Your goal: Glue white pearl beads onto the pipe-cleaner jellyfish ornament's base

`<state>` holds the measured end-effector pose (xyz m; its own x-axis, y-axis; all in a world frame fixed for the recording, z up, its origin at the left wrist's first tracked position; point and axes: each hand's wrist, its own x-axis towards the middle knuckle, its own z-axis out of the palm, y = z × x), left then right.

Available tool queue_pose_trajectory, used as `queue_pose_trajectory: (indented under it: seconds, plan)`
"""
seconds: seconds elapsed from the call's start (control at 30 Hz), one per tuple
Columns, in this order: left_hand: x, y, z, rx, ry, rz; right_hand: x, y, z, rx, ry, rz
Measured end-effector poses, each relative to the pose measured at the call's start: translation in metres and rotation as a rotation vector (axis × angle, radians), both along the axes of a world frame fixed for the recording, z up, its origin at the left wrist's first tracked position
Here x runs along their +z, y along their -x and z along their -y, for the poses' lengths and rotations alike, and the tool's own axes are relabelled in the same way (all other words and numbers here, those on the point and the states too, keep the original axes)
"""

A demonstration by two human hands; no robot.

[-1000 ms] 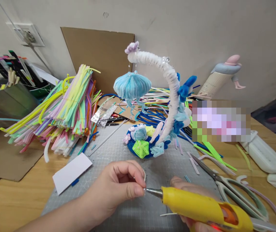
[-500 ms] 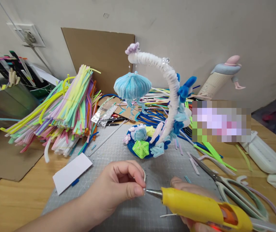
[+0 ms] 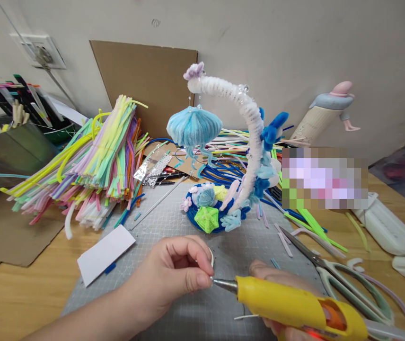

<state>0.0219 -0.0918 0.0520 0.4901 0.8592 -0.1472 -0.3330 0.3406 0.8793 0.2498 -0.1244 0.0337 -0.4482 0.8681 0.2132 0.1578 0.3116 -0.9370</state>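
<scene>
My left hand [image 3: 177,272] pinches a tiny, shiny bead-like piece [image 3: 212,279] between thumb and forefinger. The metal nozzle of a yellow glue gun [image 3: 277,300] touches or nearly touches that piece. Wrapped round the gun from behind and below is my right hand [image 3: 269,274], mostly hidden by its body. Behind the hands stands a craft of fuzzy stems: a white arch [image 3: 254,137] rises from a blue base [image 3: 191,220]. A light blue jellyfish [image 3: 194,127] hangs from the arch on beaded threads. A bright green star shape [image 3: 206,219] sits on the base.
Bundled pipe cleaners [image 3: 106,151] lie at the left, with a white card [image 3: 106,255] in front. Open scissors [image 3: 330,272] rest on the right beside loose stems. A brown cardboard sheet [image 3: 145,85] leans on the wall. Under the hands is a grey cutting mat [image 3: 92,303].
</scene>
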Motion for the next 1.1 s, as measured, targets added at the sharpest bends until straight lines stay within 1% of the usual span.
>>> queue_pose_trajectory:
  seconds: [0.1,0.17,0.33,0.5,0.8,1.1]
  plan:
    - [-0.0009,0.0002,-0.0002,-0.001,-0.002,0.0,0.0046,-0.0023,0.0045,0.009,-0.073,0.049]
    - [-0.002,0.0002,-0.0004,-0.007,-0.008,0.001,0.0064,-0.0028,0.0054,0.023,-0.092,0.062]
    - [-0.0034,0.0006,-0.0007,-0.013,-0.016,-0.004,0.006,-0.0013,0.0012,0.058,-0.136,0.048]
    - [-0.0021,0.0005,-0.0013,-0.01,-0.041,-0.006,0.0055,0.0026,-0.0009,0.05,-0.132,0.036]
    - [-0.0013,0.0006,-0.0009,-0.009,-0.03,0.014,0.0036,0.0025,-0.0011,0.107,-0.092,0.007]
    - [-0.0018,-0.0006,-0.0032,-0.001,-0.027,-0.019,0.0041,0.0057,-0.0004,0.064,-0.114,-0.018]
